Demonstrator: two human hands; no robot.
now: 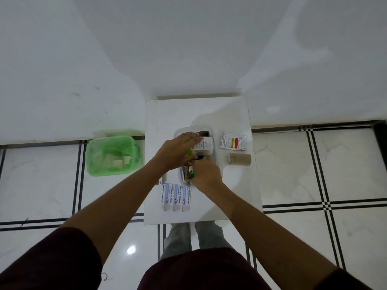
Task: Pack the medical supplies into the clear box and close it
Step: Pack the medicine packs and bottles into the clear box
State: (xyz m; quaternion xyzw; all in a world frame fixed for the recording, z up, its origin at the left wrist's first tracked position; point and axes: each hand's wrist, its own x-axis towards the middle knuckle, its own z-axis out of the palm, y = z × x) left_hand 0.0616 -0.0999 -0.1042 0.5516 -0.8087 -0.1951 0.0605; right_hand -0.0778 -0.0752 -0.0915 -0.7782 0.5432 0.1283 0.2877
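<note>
I see a white-tiled floor (314, 168) with black double lines, and a white wall above it. A small white table (167, 114) stands against the wall, and everything for the job sits on it. Off the table's left edge, on the floor, is a green bin (113, 155) with pale scraps inside.

The clear box (213, 164) lies near the middle of the table, its long side running from the far edge toward the near edge, lid off. Inside I can make out a white bottle (206, 144) with a blue label at the far end, something black beyond it, and small brown and green items at the near end; these are too small to identify.

My left hand (178, 151) reaches over the far half of the box, palm down, fingers stretched flat and loosely spread; a bit of green shows under it, but I cannot tell whether it grips anything. My right hand (206, 173) is at the box's near right corner, fingers curled in, apparently closed around a small green-capped item (191, 174).

Three antiseptic bandage strips (176, 197) lie side by side near the near edge. By the right edge are a tan bandage roll (239, 159) and, beyond it, a white sachet (232, 141).
</note>
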